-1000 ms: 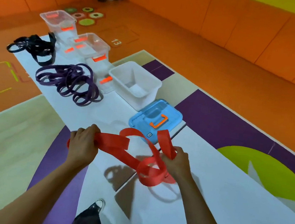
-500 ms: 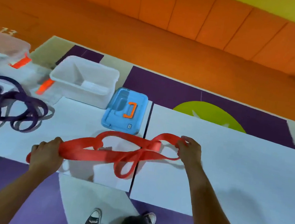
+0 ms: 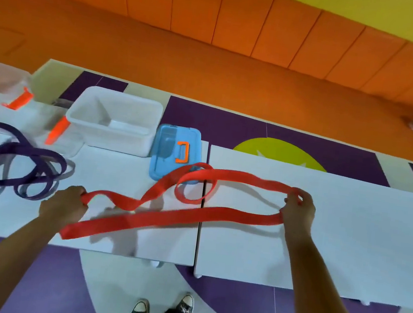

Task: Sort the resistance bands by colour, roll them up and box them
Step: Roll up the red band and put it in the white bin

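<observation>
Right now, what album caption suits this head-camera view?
The left hand and right hand hold a long red resistance band stretched over white tables, near a blue plastic lid.

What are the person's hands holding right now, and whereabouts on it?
Both hold one red resistance band. The left hand grips the loop's left end, and the right hand holds its right end in its fingers.

Red band (image 3: 193, 214) stretched between left hand (image 3: 64, 204), right hand (image 3: 297, 211)
</observation>
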